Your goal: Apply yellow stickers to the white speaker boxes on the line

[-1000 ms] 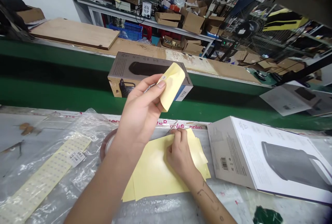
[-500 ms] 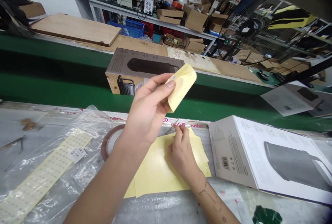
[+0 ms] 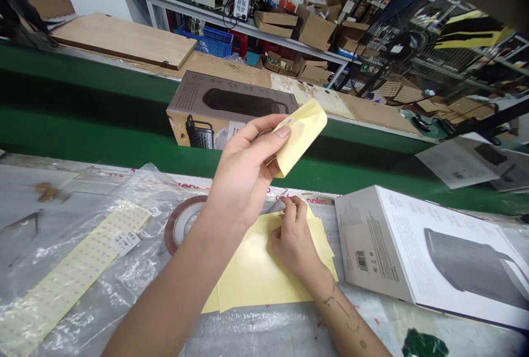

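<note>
My left hand (image 3: 243,172) is raised above the bench and pinches a curled pale yellow backing sheet (image 3: 303,134) between thumb and fingers. Below it my right hand (image 3: 294,236) rests on a stack of yellow sheets (image 3: 256,274), its fingertips pinched together at the stack's far edge on something too small to make out. A roll of brown tape (image 3: 182,225) lies just left of the stack, partly hidden by my left forearm. A white product box (image 3: 425,252) lies on its side right of the stack.
A strip of small labels (image 3: 70,274) lies on clear plastic film at the left. A grey-brown product box (image 3: 225,109) stands on the green conveyor (image 3: 82,125) beyond the bench. More boxes lie at the far right. Cluttered shelves and a fan stand behind.
My left hand has carried the curled yellow sheet a little up and to the right. The right hand has stayed at the stack's far edge.
</note>
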`<state>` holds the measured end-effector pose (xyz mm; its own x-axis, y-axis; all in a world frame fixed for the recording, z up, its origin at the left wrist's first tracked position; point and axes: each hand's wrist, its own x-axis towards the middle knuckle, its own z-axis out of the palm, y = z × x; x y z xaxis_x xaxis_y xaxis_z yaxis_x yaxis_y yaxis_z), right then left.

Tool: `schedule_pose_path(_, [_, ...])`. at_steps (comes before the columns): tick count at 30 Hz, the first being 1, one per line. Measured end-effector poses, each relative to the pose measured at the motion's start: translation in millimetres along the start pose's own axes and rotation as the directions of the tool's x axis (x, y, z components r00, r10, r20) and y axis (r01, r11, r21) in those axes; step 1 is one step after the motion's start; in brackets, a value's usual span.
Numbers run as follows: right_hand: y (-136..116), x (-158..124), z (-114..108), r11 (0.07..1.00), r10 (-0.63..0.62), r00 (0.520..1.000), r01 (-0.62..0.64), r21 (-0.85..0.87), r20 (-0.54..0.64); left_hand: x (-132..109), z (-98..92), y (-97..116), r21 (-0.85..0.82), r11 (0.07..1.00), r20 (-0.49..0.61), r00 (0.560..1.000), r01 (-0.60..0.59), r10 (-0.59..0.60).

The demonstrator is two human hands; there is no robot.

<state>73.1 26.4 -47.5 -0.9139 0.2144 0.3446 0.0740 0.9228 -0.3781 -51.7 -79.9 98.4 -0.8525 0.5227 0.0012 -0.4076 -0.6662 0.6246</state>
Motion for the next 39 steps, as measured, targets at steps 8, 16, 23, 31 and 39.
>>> schedule_pose_path(8, [2,-10,-6,0.989,-0.038,0.994,0.022,-0.149,-0.106,0,-0.5,3,0.078,0.997,-0.027,0.999,-0.019,0.021])
schedule_pose_path(16, [5,-20,-4,0.997,-0.028,0.995,0.021,-0.078,-0.093,1,2.3,-4,0.056,0.998,-0.033,0.999,0.024,-0.022])
schedule_pose_path(23, [7,-19,-1,0.999,0.052,0.992,-0.051,0.019,-0.113,-1,7.9,-7,0.086,0.994,-0.042,0.997,0.07,-0.066])
schedule_pose_path(31, [4,-16,3,0.99,0.127,0.985,-0.12,0.071,-0.114,0,7.7,-13,0.092,0.993,-0.046,0.996,0.076,-0.072])
schedule_pose_path(39, [7,-3,-9,0.988,0.055,0.998,-0.049,0.148,-0.038,-1,6.9,-10,0.105,0.993,-0.028,0.999,0.044,-0.041])
